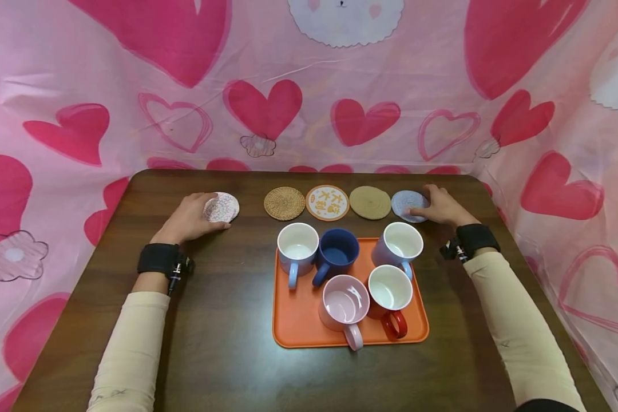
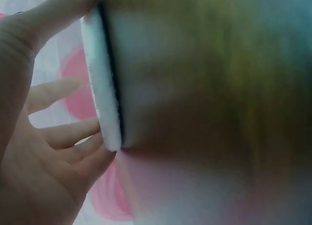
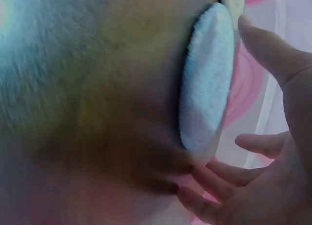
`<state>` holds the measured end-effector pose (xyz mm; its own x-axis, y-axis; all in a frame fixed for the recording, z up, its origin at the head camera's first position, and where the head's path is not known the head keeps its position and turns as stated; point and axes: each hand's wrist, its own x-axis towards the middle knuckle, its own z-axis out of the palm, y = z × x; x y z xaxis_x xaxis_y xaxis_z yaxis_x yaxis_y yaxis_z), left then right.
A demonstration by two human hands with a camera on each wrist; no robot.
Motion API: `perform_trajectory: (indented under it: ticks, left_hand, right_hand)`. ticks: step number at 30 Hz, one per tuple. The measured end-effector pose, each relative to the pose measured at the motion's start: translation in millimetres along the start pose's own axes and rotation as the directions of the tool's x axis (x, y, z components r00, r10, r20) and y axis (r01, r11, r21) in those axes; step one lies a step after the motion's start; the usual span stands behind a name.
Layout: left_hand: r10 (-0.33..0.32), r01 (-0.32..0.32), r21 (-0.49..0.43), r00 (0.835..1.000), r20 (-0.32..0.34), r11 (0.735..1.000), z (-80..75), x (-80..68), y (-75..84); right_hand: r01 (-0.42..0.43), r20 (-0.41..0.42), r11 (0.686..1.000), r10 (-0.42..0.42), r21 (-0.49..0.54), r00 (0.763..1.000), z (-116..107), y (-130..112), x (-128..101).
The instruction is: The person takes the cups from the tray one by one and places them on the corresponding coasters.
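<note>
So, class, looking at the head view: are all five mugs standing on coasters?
No: all five mugs, such as the dark blue mug, stand on the orange tray, apart from the coasters, such as the woven coaster.

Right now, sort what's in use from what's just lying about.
In use: left hand holding the speckled coaster; right hand touching the blue coaster.
Lying about: three middle coasters; five mugs on the tray.

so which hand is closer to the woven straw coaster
Left, though not by much. The left hand grips the pale pink coaster just left of the woven straw coaster. The right hand touches the blue-grey coaster, at the row's far right end.
</note>
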<state>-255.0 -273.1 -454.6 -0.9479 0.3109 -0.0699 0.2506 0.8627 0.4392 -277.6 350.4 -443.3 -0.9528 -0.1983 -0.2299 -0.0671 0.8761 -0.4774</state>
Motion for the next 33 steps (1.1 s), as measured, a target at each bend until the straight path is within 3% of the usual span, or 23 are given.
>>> perform_trajectory:
  ticks: [10,16,24,33]
  left_hand:
    - [0.068,-0.068,-0.006,0.996,-0.049,0.998,6.1,26.2,20.6]
    - [0.104,-0.104,0.003,0.994,-0.038,0.995,15.7,36.5,35.4]
    - [0.103,-0.101,0.044,0.995,-0.021,0.994,21.6,44.7,47.7]
    - [0.080,-0.081,0.044,0.997,0.003,0.996,26.6,43.1,53.8]
  right_hand:
    - [0.034,-0.056,0.999,-0.035,-0.014,0.998,3.0,6.8,3.2]
    - [0.078,-0.094,0.996,-0.082,-0.044,0.992,11.7,10.0,6.0]
    - [0.083,-0.103,0.996,-0.086,-0.031,0.991,19.9,5.5,2.1]
    - [0.050,-0.076,0.998,-0.052,-0.032,0.996,25.5,8.6,0.6]
